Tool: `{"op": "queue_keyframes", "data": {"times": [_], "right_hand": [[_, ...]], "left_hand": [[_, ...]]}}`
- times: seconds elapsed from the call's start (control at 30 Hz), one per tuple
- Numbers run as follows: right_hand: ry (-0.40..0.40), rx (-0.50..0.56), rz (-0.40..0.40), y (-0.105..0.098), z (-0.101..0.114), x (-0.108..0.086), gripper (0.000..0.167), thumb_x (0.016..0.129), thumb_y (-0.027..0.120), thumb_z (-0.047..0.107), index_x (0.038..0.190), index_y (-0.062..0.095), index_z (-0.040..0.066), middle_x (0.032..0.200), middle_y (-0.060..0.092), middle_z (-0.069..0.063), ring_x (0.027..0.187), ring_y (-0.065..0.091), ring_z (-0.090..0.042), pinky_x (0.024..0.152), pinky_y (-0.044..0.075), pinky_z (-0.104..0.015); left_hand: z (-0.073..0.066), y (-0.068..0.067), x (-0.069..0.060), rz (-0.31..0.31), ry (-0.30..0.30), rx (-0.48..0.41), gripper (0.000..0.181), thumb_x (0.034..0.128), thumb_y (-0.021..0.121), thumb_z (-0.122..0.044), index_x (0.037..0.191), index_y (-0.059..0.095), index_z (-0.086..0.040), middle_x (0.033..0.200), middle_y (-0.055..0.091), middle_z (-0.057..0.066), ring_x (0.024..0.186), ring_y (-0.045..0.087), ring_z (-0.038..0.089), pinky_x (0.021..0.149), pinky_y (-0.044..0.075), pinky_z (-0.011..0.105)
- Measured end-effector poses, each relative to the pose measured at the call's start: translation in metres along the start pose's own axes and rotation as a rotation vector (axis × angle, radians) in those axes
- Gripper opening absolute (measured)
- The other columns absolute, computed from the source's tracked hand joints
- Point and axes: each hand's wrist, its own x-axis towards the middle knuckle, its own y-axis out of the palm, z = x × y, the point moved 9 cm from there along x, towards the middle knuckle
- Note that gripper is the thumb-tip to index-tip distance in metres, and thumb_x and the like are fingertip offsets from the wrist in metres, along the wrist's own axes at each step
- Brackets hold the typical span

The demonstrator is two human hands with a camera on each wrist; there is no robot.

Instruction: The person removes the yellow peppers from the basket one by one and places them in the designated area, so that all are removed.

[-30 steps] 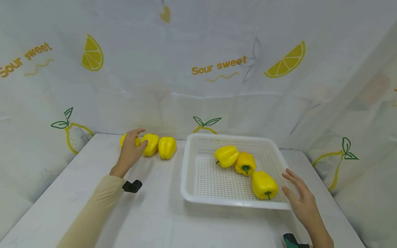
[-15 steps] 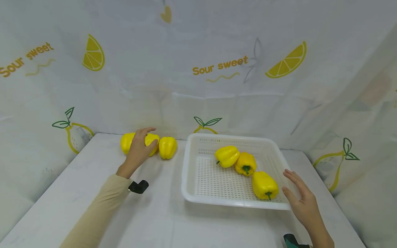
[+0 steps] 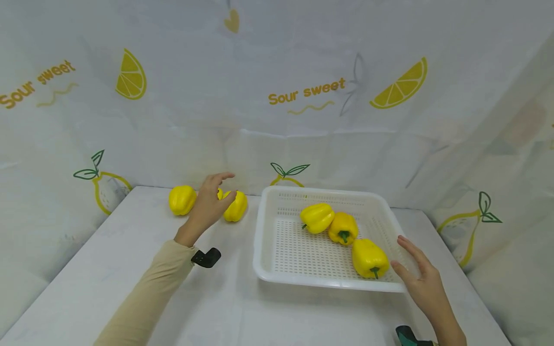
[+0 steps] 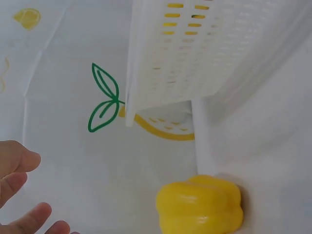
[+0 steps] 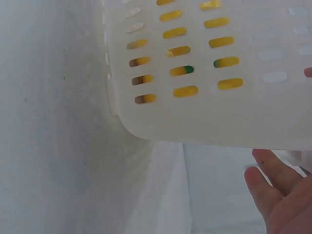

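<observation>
My left hand [image 3: 209, 202] is over the row of yellow bell peppers at the back left, fingers spread and holding nothing. The left pepper [image 3: 182, 200] shows whole. Most of the middle pepper [image 3: 220, 194] is hidden behind the hand, and the thumb overlaps the right pepper [image 3: 236, 207]. In the left wrist view, one pepper [image 4: 200, 205] lies apart from the fingertips [image 4: 30, 161]. My right hand [image 3: 421, 281] is at the right rim of a white plastic basket [image 3: 298, 278], its fingers loosely extended. Inside the basket lie three yellow peppers [image 3: 370, 258].
A white cloth covers the table [image 3: 216, 307]. Behind it hangs a white curtain [image 3: 207, 110] printed with lemons and lettering. The basket takes up the right half of the table, its back rim close to the curtain.
My left hand has moved right along the row, from the left pepper to the middle and right ones. The right hand, basket and peppers have stayed in place.
</observation>
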Motion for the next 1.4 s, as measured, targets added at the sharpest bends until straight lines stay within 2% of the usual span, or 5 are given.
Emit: {"op": "queue_keyframes", "data": {"times": [0.2, 0.4, 0.6, 0.7, 1.4], "right_hand": [[0.016, 0.009, 0.009, 0.001, -0.001, 0.000, 0.057, 0.098, 0.061, 0.017, 0.150, 0.040, 0.007, 0.161, 0.030, -0.014, 0.141, 0.019, 0.013, 0.104, 0.030, -0.073], [0.033, 0.015, 0.020, 0.001, -0.001, 0.001, 0.056, 0.098, 0.060, 0.015, 0.149, 0.040, 0.004, 0.161, 0.030, -0.019, 0.147, 0.023, -0.046, 0.104, 0.029, -0.074], [0.038, 0.024, 0.022, 0.001, -0.001, 0.001, 0.055, 0.099, 0.059, 0.019, 0.149, 0.041, 0.005, 0.162, 0.028, -0.015, 0.154, 0.019, -0.021, 0.107, 0.027, -0.073], [0.043, 0.032, 0.026, 0.002, -0.001, 0.002, 0.055, 0.099, 0.060, 0.018, 0.148, 0.041, 0.004, 0.162, 0.028, -0.017, 0.152, 0.020, -0.035, 0.107, 0.025, -0.074], [0.058, 0.016, 0.029, 0.002, -0.002, 0.001, 0.055, 0.099, 0.059, 0.016, 0.149, 0.041, 0.004, 0.162, 0.027, -0.017, 0.150, 0.019, -0.043, 0.108, 0.025, -0.073]], "left_hand": [[-0.016, 0.007, 0.004, 0.016, 0.041, -0.032, 0.046, 0.0941, 0.063, -0.013, 0.138, 0.053, -0.005, 0.139, 0.049, 0.019, 0.120, 0.047, 0.036, 0.097, 0.045, 0.050], [-0.028, 0.014, 0.007, 0.034, 0.057, -0.051, 0.045, 0.0945, 0.062, -0.014, 0.138, 0.053, -0.005, 0.141, 0.049, 0.019, 0.120, 0.048, 0.037, 0.101, 0.047, 0.052], [-0.039, 0.021, 0.012, 0.045, 0.079, -0.077, 0.044, 0.0942, 0.062, -0.013, 0.136, 0.054, -0.006, 0.138, 0.052, 0.019, 0.120, 0.051, 0.037, 0.099, 0.049, 0.051], [-0.042, 0.027, 0.015, 0.047, 0.081, -0.084, 0.044, 0.0937, 0.062, -0.013, 0.136, 0.054, -0.006, 0.137, 0.052, 0.019, 0.119, 0.052, 0.036, 0.097, 0.049, 0.049], [-0.061, 0.074, 0.019, 0.101, 0.047, -0.156, 0.043, 0.0942, 0.063, -0.015, 0.135, 0.055, -0.007, 0.134, 0.054, 0.017, 0.119, 0.052, 0.035, 0.099, 0.050, 0.047]]}}
